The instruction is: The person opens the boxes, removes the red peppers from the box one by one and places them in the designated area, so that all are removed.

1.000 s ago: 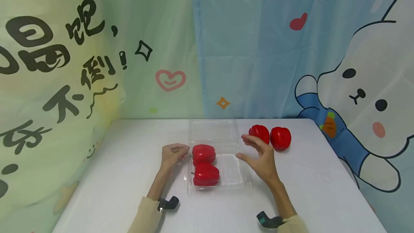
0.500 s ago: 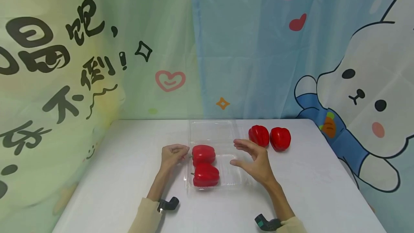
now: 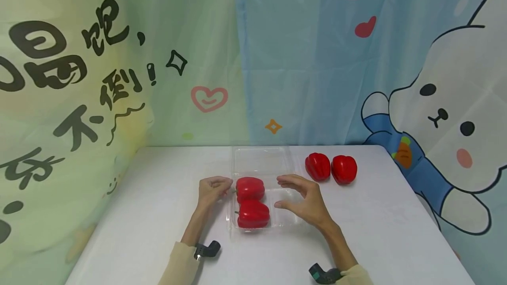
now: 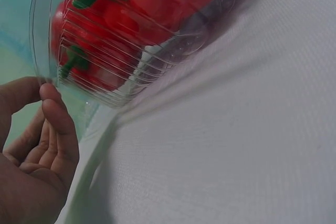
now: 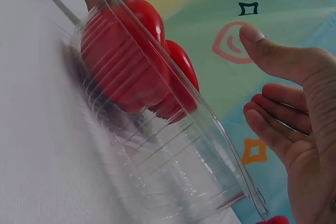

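Note:
Two red bell peppers (image 3: 250, 189) with green stems lie one behind the other in the left half of a clear plastic clamshell box (image 5: 210, 169). Its lid (image 3: 261, 160) is folded back away from the person. At the box's left edge my left hand (image 3: 214, 190) pinches the rim (image 4: 39, 51) between thumb and finger. My right hand (image 3: 304, 199) hovers over the bare right half of the box, thumb and fingers spread apart with nothing between them. In the right wrist view the ribbed box wall shows below this hand (image 5: 294, 108).
Two more red bell peppers, one (image 3: 317, 166) beside the other (image 3: 344, 169), rest on the white table (image 3: 380, 232) behind and to the right of the box. A printed curtain (image 3: 277, 56) hangs along the table's back edge.
My right hand has moved left and slightly toward the person, from the box's right edge to over its right half. The left hand and the peppers have stayed in place.

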Available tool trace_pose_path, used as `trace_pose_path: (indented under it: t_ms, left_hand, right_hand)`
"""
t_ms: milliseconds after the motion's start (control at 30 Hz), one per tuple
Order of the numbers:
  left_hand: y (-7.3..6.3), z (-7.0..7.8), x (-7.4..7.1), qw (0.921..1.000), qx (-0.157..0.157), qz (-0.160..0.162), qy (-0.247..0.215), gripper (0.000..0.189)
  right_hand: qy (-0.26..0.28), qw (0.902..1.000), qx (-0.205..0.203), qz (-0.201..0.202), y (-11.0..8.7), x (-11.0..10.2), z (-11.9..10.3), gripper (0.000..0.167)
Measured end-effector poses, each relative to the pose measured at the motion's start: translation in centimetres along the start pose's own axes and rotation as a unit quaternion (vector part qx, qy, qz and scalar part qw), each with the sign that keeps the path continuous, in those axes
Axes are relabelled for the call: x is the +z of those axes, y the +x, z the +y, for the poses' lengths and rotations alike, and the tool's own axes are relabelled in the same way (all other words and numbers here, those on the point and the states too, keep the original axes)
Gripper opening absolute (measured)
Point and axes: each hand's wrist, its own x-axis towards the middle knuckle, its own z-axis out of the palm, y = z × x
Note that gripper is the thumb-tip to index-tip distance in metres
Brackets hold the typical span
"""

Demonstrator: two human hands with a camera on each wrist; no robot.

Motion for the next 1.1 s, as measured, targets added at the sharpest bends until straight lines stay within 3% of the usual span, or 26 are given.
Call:
trace_pose_path:
  t_ms: [300,833,1100]
  left_hand:
    - [0.1,0.1,0.1,0.9999,0.005,0.003,0.015,0.021]
    - [-0.1,0.2,0.0,0.9999,0.008,0.009,-0.001,0.021]
    - [-0.1,0.1,0.0,1.0000,0.003,0.003,0.004,0.021]
  right_hand:
    - [0.005,0.9996,-0.004,-0.027,0.1,0.8,-0.6,0.065]
    - [0.028,0.9971,0.008,-0.071,-0.2,2.7,-1.2,0.066]
    - [0.008,0.9964,0.020,-0.082,-0.4,3.3,-1.4,0.068]
